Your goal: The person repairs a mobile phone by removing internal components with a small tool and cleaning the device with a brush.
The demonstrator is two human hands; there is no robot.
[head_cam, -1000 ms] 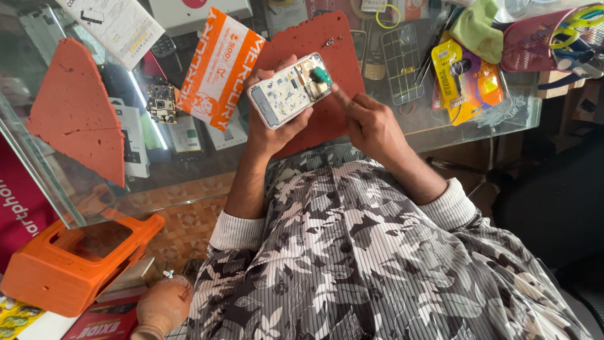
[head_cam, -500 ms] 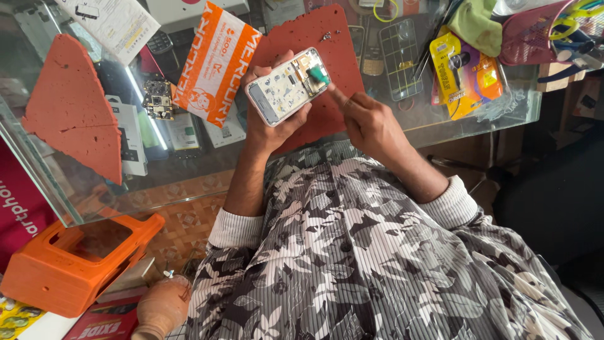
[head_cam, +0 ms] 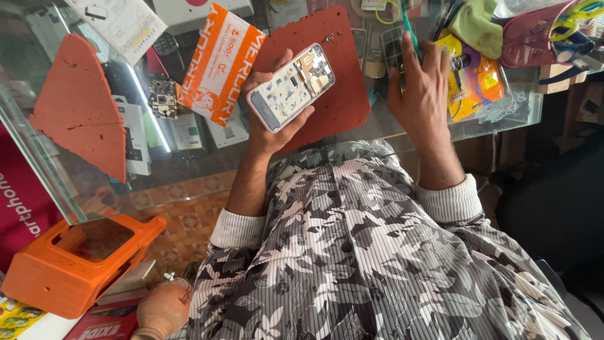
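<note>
My left hand [head_cam: 269, 129] holds an opened smartphone [head_cam: 290, 87] with its back cover off, so the circuit board and inner parts face up. It hovers over a red-brown work mat [head_cam: 343, 94] on the glass counter. My right hand [head_cam: 423, 88] is off to the right of the phone, over the counter's right part, with its fingers closed on a thin teal-handled tool [head_cam: 408, 28] that points away from me. The tool's tip is hidden among the clutter. The two hands are well apart.
An orange printed packet [head_cam: 220, 60] lies left of the phone and a triangular orange mat piece [head_cam: 82, 107] further left. An orange plastic frame [head_cam: 69, 264] sits low at the left. A yellow packet [head_cam: 472, 82], green cloth [head_cam: 475, 25] and pink basket [head_cam: 541, 34] crowd the right.
My right hand has left the phone and swung right and away with the teal tool. My left hand still holds the phone, tilted a little more.
</note>
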